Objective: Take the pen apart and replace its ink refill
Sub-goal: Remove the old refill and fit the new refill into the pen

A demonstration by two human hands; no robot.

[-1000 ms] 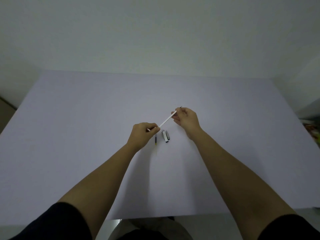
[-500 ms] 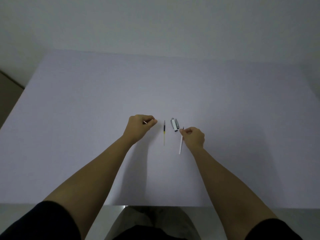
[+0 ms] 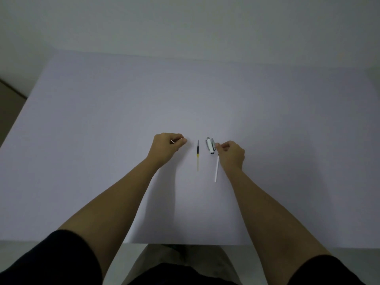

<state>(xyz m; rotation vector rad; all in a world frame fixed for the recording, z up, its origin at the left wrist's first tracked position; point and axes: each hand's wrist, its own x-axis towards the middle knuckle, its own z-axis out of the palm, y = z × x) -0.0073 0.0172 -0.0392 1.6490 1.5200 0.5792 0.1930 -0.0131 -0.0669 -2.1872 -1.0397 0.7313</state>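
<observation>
A loose ink refill [image 3: 198,155], dark at the top with a yellow band and a clear lower end, lies on the table between my hands. Just right of it lies a white pen cap [image 3: 210,145] with a metal clip. My right hand [image 3: 232,155] pinches the top end of a thin white tube [image 3: 216,168], which slants down toward me, its lower end at the table. My left hand [image 3: 167,148] is left of the refill, its fingers closed on a small white piece [image 3: 175,141] that is mostly hidden.
The pale lavender table [image 3: 102,140] spreads wide on all sides of the parts. Its near edge [image 3: 185,242] runs just above my lap. A plain wall rises behind the far edge.
One second ago both hands held the white tube between them. They have since come apart: the right hand carried the tube down beside the cap, and the left hand kept a small piece.
</observation>
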